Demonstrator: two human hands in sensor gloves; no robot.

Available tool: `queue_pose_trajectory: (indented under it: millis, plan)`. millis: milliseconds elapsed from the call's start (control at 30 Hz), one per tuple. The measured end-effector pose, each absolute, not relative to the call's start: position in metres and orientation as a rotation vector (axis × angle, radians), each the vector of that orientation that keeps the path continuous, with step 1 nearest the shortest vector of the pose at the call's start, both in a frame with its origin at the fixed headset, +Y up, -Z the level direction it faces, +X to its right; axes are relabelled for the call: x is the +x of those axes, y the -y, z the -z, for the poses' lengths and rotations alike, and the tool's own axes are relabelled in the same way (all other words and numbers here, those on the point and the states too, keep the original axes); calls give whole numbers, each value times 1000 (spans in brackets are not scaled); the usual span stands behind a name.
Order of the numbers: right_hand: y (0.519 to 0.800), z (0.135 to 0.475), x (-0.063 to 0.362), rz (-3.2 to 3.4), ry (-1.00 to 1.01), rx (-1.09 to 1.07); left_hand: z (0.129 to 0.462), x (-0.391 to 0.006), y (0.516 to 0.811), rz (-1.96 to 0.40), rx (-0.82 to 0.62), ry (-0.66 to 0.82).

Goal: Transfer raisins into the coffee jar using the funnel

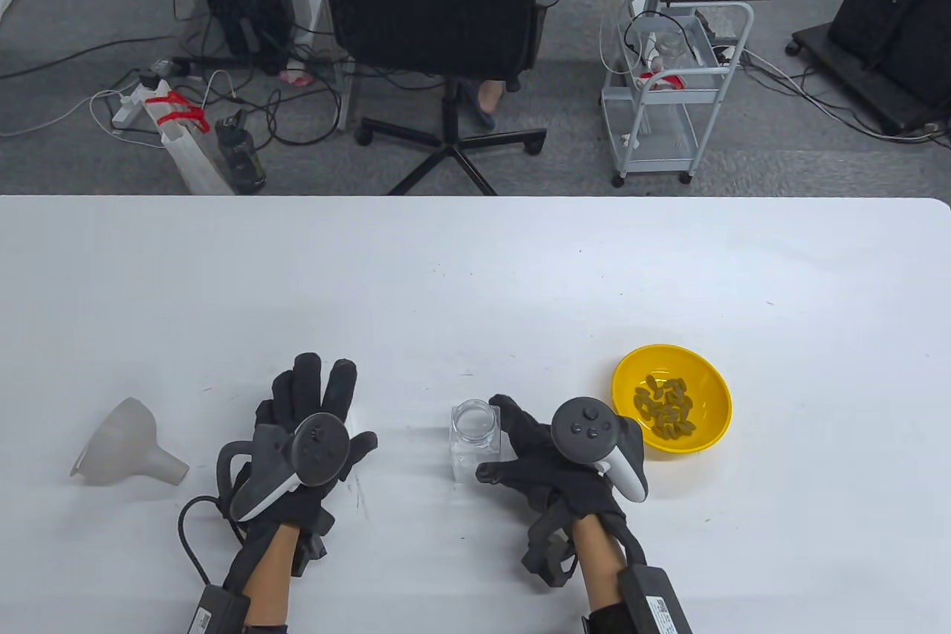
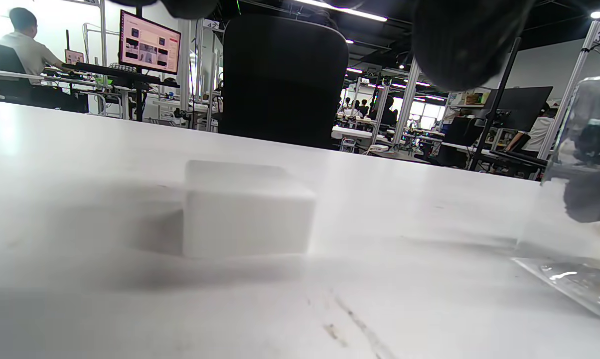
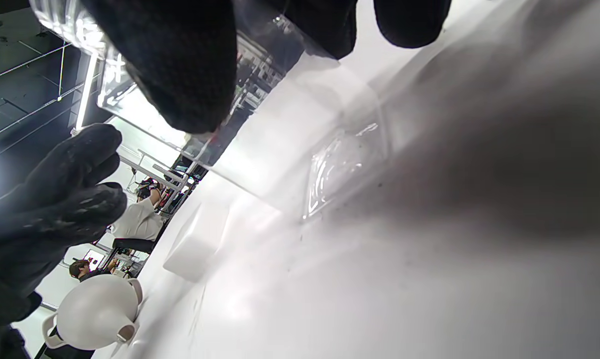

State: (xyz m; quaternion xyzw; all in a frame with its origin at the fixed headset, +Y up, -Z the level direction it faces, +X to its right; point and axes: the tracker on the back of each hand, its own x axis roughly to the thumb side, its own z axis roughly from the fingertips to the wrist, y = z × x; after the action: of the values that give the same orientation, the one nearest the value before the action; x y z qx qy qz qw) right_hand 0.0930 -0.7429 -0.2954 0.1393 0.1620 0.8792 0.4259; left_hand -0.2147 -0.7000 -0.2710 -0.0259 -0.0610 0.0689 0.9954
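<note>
A clear square coffee jar stands open-topped on the white table, also seen in the left wrist view and the right wrist view. My right hand holds it, thumb at the near side, fingers curled round its right and far side. A translucent funnel lies on its side at the left, spout pointing right; the right wrist view shows the funnel too. My left hand lies flat between funnel and jar, fingers straight, holding nothing. Greenish raisins sit in a yellow bowl right of the jar.
A small white block sits on the table between my left hand and the jar, also visible as the block from the right wrist. Beyond the table's far edge stand an office chair and a cart.
</note>
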Motion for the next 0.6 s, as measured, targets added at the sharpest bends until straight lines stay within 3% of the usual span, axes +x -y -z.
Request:
queue_pose_trajectory:
  millis: [333, 600]
  plan:
    - [740, 295, 94, -2223, -459, 348, 271, -216, 702, -158, -73, 115]
    - [701, 280, 92, -2622, -464, 401, 272, -216, 701, -168, -67, 117]
